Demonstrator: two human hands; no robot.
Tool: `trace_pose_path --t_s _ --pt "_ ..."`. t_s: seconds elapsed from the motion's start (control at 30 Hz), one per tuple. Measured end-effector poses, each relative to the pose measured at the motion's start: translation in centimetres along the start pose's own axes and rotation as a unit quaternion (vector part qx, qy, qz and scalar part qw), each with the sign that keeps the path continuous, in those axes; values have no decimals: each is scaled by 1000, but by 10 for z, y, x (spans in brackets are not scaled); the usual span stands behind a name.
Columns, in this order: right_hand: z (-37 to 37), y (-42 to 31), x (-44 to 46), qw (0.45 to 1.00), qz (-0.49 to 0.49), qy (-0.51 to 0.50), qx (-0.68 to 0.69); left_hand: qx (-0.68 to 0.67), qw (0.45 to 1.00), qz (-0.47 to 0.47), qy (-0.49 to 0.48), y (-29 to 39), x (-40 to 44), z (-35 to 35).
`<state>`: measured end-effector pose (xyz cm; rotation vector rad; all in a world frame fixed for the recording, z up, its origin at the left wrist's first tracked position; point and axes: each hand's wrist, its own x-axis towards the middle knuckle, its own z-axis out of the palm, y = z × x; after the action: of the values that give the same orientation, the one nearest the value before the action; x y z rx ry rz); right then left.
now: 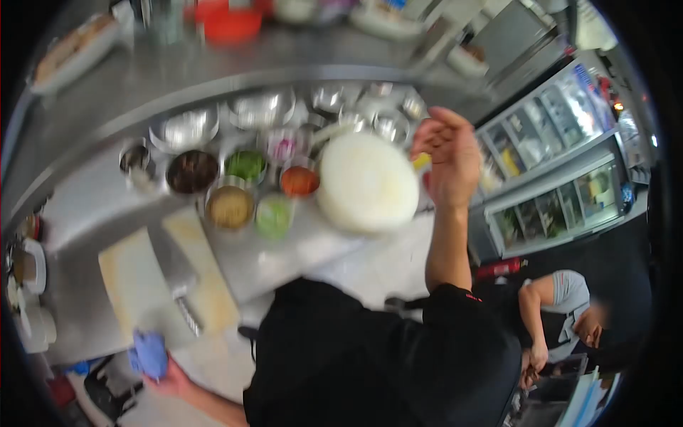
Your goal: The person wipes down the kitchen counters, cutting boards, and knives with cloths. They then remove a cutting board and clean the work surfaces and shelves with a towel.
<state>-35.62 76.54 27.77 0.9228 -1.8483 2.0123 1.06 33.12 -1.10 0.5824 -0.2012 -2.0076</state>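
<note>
My left hand is closed around a crumpled blue cloth at the lower left, beside the front edge of the steel counter. My right hand is raised at the right of a large round white block, its fingers loosely bent and apart, with nothing visible in it. Two stained white cutting boards lie on the left of the counter, and a knife rests on the right one. Bowls of green pieces, orange-red food and tan food stand left of the block.
Empty metal bowls line the back of the counter. A raised steel shelf runs behind them, with a red container on it. Glass-front fridges are at the right. Another person is at the lower right.
</note>
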Motion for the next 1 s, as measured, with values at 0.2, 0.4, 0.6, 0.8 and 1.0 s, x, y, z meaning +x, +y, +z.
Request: trace_pose_path --t_s 0.2,0.4,0.6,0.8,1.0 --pt "119 106 -159 919 350 -163 81 104 969 -130 -184 -43 -30 91" --pt "146 99 -163 949 259 -178 41 315 733 -297 -525 -146 -106 131" --pt "-6 132 -92 948 240 39 -204 607 745 -102 -256 -100 -58 80" --pt "13 173 -152 902 63 -94 -417 619 779 20 95 -13 -21 -57" --pt "133 172 -217 851 92 -271 -440 530 809 -97 235 -67 -44 -63"
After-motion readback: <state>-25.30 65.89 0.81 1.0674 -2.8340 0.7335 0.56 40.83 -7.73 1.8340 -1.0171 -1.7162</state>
